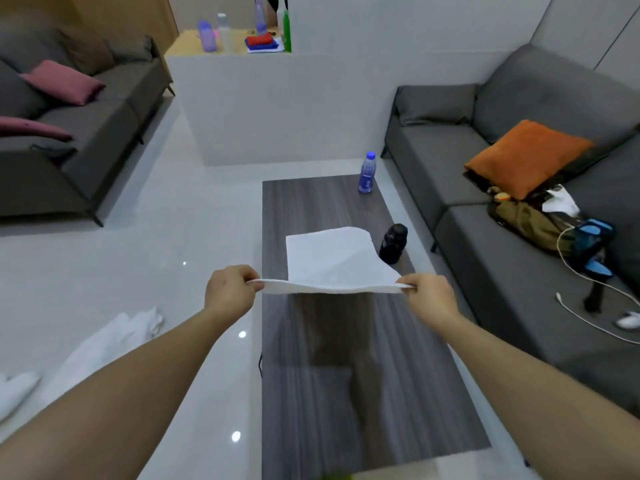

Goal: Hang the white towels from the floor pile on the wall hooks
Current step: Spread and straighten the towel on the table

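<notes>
In the head view, the left hand [230, 292] and right hand [427, 297] each pinch a corner of the white towel [332, 263], stretched flat above the table [363, 375], probably to spread it. The floor pile [104, 344] lies left; no hooks visible.

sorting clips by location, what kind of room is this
Probably a living room or lounge: two grey sofas, one at the left and one at the right, flank a low wooden coffee table on a glossy tiled floor, with cushions such as the orange one.
</notes>
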Available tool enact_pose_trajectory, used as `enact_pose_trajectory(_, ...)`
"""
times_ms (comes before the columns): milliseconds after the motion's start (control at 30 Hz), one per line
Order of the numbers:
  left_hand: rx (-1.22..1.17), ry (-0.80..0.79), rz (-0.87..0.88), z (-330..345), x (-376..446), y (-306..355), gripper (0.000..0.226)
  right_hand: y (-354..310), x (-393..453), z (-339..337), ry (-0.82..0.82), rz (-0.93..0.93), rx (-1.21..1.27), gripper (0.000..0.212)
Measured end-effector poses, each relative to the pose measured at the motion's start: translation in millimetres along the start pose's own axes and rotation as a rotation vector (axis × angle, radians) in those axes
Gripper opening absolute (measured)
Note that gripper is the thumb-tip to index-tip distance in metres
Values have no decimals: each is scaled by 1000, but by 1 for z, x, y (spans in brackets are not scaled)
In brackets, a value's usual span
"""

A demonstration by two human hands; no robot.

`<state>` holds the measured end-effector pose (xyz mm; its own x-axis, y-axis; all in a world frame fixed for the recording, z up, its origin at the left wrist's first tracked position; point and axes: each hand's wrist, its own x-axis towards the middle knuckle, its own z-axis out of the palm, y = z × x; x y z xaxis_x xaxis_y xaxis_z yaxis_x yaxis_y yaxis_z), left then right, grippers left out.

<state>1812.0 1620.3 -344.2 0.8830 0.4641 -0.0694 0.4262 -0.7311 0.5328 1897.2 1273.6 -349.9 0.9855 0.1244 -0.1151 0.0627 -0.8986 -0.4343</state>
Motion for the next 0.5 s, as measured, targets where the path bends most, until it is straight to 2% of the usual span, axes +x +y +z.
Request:
enact_pose_trajectory(167, 18, -137, -39, 29, -88, -48, 8, 28, -93, 38, -118, 78, -47, 38)
enact_pose_trajectory(300, 58, -248, -56, 38, -150, -85, 5, 44, -160, 60, -227, 110, -72, 27)
enact_pose_trajectory(400, 77, -302, -61, 37, -176, -103, 5, 50, -193, 69, -309, 121, -107, 21)
enact_pose_trajectory(500, 89, -307, -36, 35, -181, -104, 6, 53, -206, 68, -304, 140, -108, 20)
